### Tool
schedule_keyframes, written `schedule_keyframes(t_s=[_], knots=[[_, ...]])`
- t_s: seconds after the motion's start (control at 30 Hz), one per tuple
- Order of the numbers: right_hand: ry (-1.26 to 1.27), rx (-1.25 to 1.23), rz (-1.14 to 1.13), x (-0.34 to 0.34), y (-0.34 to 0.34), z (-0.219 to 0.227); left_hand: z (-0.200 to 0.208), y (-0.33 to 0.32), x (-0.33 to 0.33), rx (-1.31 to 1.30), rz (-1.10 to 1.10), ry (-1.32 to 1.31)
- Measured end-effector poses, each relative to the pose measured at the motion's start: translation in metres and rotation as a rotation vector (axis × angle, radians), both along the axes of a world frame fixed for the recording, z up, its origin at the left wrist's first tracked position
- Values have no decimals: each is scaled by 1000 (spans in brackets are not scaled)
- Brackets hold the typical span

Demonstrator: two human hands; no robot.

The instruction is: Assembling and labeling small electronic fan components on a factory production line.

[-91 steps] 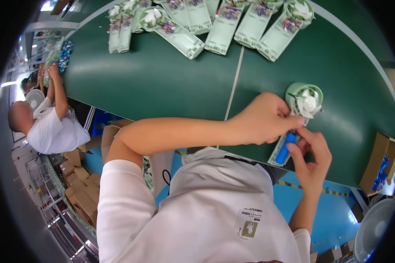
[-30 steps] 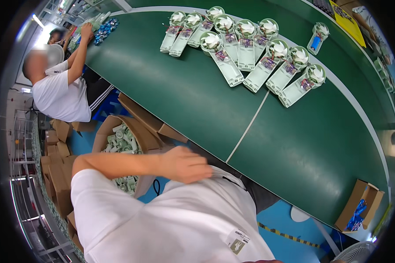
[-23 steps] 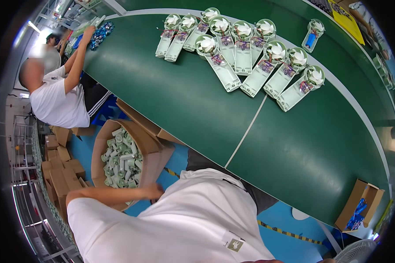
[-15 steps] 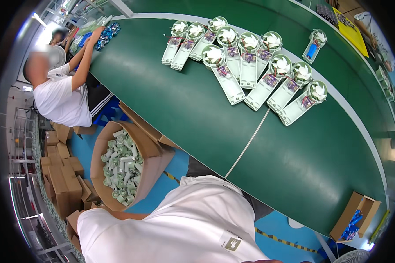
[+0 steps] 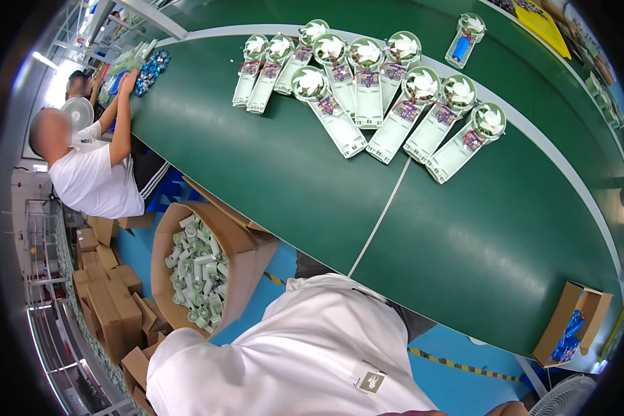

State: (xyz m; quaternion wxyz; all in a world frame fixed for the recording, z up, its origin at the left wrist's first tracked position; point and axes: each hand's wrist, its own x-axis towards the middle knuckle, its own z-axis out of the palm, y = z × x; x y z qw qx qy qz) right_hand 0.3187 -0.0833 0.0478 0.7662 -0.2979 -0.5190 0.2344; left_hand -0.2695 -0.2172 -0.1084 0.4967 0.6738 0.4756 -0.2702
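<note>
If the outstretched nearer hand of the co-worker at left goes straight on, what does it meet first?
Likely the pale green pieces past that hand; shiny blue pieces lie close beside this line. Depth is unclear.

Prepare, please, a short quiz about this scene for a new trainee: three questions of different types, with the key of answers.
1. Multiple choice. How many fan units lie in the group on the green table?
A) four
B) ten
C) twenty

2. True or false: every unit in that group shows a blue cylinder.

3. Fill in: the large open carton of pale parts is toward the ___ of the picture, and the small open box with blue pieces is toward the ___.

Key: 1. B. 2. False: the blue cylinder shows on a separate unit, lying behind the group. 3. left; right.
</note>
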Motion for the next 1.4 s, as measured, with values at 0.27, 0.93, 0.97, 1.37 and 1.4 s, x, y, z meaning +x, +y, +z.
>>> schedule_keyframes(t_s=[0.27,0.93,0.97,1.37,1.4], knots=[[74,-109,85,7,-1,-16,7,28,-1,-30,-377,301],[-345,-922,-135,-150,142,-27,122,340,254,1669,-551,-466],[-312,-984,-87,-151,137,-19,120,329,255,1653,-559,-473],[-346,-1284,117,-133,39,13,117,193,247,1077,-43,-1136],[-312,-1237,153,-136,34,10,117,197,249,1087,96,-1129]])
